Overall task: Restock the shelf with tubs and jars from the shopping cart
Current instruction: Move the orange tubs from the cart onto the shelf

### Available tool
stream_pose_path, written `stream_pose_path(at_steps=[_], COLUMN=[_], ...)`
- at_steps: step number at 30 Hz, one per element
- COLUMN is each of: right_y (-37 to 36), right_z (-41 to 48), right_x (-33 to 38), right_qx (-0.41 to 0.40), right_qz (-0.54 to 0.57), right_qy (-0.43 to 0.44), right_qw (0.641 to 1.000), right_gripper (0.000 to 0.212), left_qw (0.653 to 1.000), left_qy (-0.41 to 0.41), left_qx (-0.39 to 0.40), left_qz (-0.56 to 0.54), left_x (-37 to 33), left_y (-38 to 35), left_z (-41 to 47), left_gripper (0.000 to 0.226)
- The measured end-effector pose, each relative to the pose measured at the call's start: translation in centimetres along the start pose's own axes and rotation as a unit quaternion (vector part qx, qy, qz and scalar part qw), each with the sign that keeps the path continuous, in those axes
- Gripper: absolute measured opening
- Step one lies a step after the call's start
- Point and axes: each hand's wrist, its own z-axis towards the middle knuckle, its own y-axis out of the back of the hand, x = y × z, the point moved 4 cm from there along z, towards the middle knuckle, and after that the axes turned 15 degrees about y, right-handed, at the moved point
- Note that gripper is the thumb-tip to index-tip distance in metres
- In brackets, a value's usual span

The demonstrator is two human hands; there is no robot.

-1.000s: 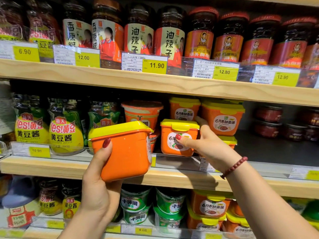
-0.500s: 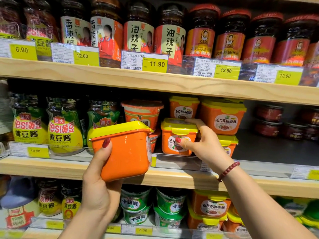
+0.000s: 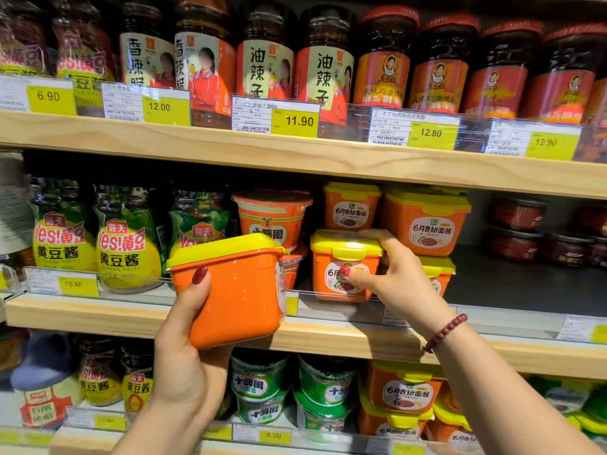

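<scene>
My left hand (image 3: 184, 353) grips a large orange tub with a yellow lid (image 3: 236, 290), held in front of the middle shelf (image 3: 98, 315). My right hand (image 3: 391, 280) grips a smaller orange tub with a yellow lid (image 3: 338, 257) that stands at the front of that shelf; the thumb presses its label and the fingers curl over the lid's right side. More orange tubs (image 3: 427, 221) are stacked behind and to the right of it.
Green-and-yellow jars (image 3: 128, 244) fill the middle shelf's left part; a round orange cup (image 3: 272, 215) stands behind the held tub. Dark bare shelf floor (image 3: 512, 284) lies right of the tubs, with small red jars (image 3: 519, 228) at the back. Chilli jars line the top shelf.
My right hand's fingers have moved from behind the small tub up onto its lid, and the tub has shifted slightly. The left hand and its tub have stayed in place.
</scene>
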Motion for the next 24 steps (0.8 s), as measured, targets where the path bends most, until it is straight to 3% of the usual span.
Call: stream_pose_path(at_steps=[6, 24], right_y=[0.4, -0.7], right_z=[0.3, 0.5], right_x=[-0.2, -1.5], right_qx=[0.034, -0.002], right_qz=[-0.032, -0.081], right_qy=[0.014, 0.021], right_qw=[0.999, 0.996], right_gripper=[0.052, 0.064], left_qw=[1.000, 1.000], left_qy=[0.000, -0.013], left_qx=[-0.005, -0.007], left_qz=[-0.002, 0.001], left_x=[0.5, 0.8], left_y=[-0.3, -0.1], left_z=[0.1, 0.5], left_gripper=[0.025, 0.024])
